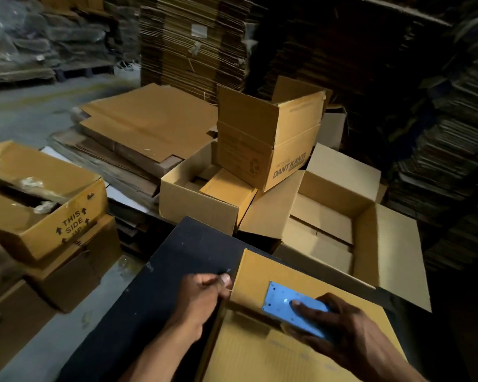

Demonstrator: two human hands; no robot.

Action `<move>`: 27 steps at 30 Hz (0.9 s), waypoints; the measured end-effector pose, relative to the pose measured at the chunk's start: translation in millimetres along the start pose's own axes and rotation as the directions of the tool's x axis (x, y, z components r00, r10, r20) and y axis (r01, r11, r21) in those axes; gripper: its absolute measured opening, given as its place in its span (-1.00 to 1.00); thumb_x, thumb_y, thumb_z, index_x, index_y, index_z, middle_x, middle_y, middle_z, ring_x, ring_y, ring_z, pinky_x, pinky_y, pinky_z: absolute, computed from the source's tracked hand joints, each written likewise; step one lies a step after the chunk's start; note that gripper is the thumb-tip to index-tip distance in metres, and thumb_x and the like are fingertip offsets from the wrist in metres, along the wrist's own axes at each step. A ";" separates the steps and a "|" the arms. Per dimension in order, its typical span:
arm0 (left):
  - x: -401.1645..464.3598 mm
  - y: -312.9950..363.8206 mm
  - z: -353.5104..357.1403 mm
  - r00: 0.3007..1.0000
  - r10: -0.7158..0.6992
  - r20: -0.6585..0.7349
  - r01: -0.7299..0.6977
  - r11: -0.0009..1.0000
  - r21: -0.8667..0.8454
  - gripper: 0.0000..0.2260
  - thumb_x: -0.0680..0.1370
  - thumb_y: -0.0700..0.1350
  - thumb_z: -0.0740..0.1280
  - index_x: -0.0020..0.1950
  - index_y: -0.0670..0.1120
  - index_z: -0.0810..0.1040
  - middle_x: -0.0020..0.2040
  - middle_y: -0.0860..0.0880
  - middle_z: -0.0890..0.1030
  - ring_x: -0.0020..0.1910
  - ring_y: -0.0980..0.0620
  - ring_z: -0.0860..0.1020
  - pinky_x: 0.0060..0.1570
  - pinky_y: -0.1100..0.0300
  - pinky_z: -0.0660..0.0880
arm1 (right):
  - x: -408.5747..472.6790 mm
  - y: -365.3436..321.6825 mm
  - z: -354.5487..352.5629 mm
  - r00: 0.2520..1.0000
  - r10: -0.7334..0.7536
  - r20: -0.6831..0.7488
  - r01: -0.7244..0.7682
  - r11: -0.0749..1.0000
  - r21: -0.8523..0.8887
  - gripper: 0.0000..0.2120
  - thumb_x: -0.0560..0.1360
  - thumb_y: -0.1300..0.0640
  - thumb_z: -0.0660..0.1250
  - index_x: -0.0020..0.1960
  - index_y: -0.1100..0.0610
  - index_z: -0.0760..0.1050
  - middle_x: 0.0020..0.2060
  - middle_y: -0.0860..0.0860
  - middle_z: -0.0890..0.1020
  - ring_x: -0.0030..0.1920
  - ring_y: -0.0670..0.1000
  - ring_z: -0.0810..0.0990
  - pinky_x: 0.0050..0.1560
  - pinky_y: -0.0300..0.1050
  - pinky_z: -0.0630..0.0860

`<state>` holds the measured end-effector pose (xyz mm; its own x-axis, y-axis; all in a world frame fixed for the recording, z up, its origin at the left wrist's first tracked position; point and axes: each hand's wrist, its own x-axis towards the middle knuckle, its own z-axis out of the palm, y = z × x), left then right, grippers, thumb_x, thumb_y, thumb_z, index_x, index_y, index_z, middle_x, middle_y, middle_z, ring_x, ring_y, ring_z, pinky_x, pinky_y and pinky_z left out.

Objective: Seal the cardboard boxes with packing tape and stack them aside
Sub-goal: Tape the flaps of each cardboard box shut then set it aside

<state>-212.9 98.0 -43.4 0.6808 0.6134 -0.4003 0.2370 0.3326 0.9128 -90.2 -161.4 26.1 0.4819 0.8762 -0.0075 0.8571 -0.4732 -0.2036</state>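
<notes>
1. My box [301,351] lies on the dark table [160,274] right in front of me, its near flaps closed and its far left corner pointing away towards the open boxes [329,216] beyond.
2. My right hand [351,334] is wrapped round a blue tape dispenser [290,307], fingers curled over its body and the forefinger stretched along its top, pressing it flat on the box lid.
3. My left hand [204,293] sits at the box's left edge with the fingers curled and the thumb pinched against them. I think it pins the tape's end there, but the tape itself is too faint to make out.
4. The dispenser's long axis runs from its metal plate, far and left, back towards my wrist. The seam, as far as I can tell, runs across the lid from left to right.
5. I judge the box to be light and fairly stiff at its edges, yet the lid would give in the middle if I lean on it, as corrugated board does.
6. To lift it, I would take it by two opposite bottom edges or corners, not by the flaps.
7. The board looks dry and a little rough, so I expect no slipping. The taped strip would be the slick part.
</notes>
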 end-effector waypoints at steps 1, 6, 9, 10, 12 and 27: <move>0.0 0.9 -5.5 1.000 -0.005 0.001 0.005 1.000 0.008 -0.86 0.59 -0.17 0.46 -0.15 -0.16 0.73 -0.32 -0.02 0.71 -0.49 0.26 0.54 0.03 -0.05 0.60 | -3.6 4.8 -7.0 0.998 0.027 0.061 -0.028 0.999 0.029 -0.43 0.49 -0.59 0.06 0.48 -0.59 0.07 0.05 -0.27 0.44 -0.12 -0.23 0.55 -0.15 -0.44 0.50; 6.9 -17.1 -10.7 0.999 -0.037 -0.037 0.039 0.997 0.064 -0.87 0.59 -0.16 0.47 -0.13 -0.15 0.73 -0.31 -0.02 0.72 -0.43 0.25 0.54 0.26 -0.25 0.50 | -3.0 4.6 9.4 0.955 0.064 0.288 -0.046 0.996 -0.070 -0.43 0.57 -0.44 0.09 0.50 -0.58 -0.08 0.18 -0.18 0.38 0.04 -0.15 0.50 0.01 -0.24 0.53; 16.8 -34.9 -12.5 0.997 -0.016 -0.080 0.023 0.995 0.093 -0.87 0.59 -0.16 0.47 -0.14 -0.14 0.73 -0.30 -0.02 0.73 -0.16 0.09 0.67 0.07 0.08 0.56 | 9.2 6.9 29.5 0.946 0.123 0.300 -0.082 0.986 -0.146 -0.41 0.65 -0.26 0.19 0.56 -0.48 -0.05 0.21 -0.11 0.36 0.06 -0.06 0.48 0.00 -0.24 0.40; 20.5 -41.5 -14.0 0.996 -0.014 -0.089 0.023 0.994 0.111 -0.87 0.59 -0.16 0.47 -0.14 -0.14 0.73 -0.30 -0.02 0.72 -0.14 0.07 0.67 -0.05 0.19 0.52 | 14.3 8.3 37.8 0.943 0.126 0.310 -0.086 0.986 -0.140 -0.42 0.65 -0.25 0.20 0.57 -0.45 0.00 0.20 -0.10 0.36 0.06 -0.06 0.48 0.01 -0.23 0.41; 26.1 -53.1 -17.0 0.995 -0.018 -0.100 0.033 0.988 0.149 -0.86 0.59 -0.15 0.47 -0.14 -0.15 0.73 -0.32 0.00 0.72 -0.17 0.07 0.67 -0.20 0.29 0.44 | 23.5 7.6 53.1 0.931 0.120 0.344 -0.084 0.989 -0.118 -0.43 0.65 -0.25 0.22 0.58 -0.42 0.04 0.18 -0.09 0.37 0.04 -0.06 0.50 0.03 -0.21 0.47; 45.9 -118.0 -25.0 0.978 -0.123 -0.166 0.156 0.966 0.205 -0.78 0.61 -0.07 0.45 -0.22 -0.07 0.72 -0.33 0.06 0.70 -0.25 0.09 0.64 -0.29 0.28 0.41 | 61.4 -14.1 70.9 0.905 0.104 0.414 0.007 0.966 -0.258 -0.46 0.65 -0.22 0.23 0.59 -0.31 0.17 0.21 -0.05 0.43 -0.01 -0.10 0.40 0.01 -0.14 0.51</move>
<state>-226.9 104.8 -171.5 0.5217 0.6782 -0.5176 0.4777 0.2704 0.8359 -85.6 -94.5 -40.9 0.4498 0.7813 -0.4327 0.8783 -0.4749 0.0556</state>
